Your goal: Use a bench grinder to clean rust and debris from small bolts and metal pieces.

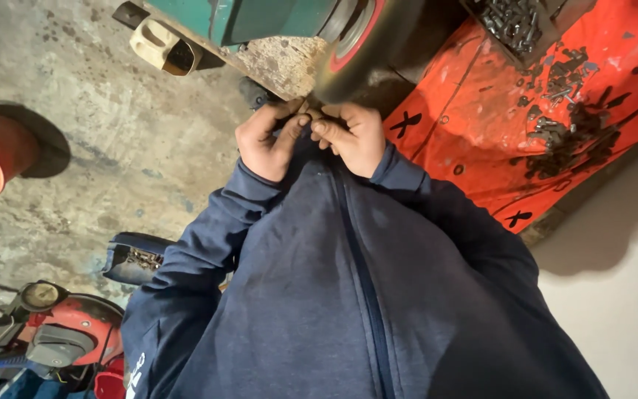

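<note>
Both hands meet just above the navy jacket (348,295): left hand (266,140) and right hand (352,137) pinch together on a small metal part (309,112), pressed at the spinning wheel (352,44). Beyond, parts (563,111) litter an orange cloth (481,133).

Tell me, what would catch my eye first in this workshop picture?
Probably the two hands, left hand and right hand, pinching a small metal piece against a spinning wheel at top centre. Next, the bright orange sheet at right, strewn with dark screws.
</note>
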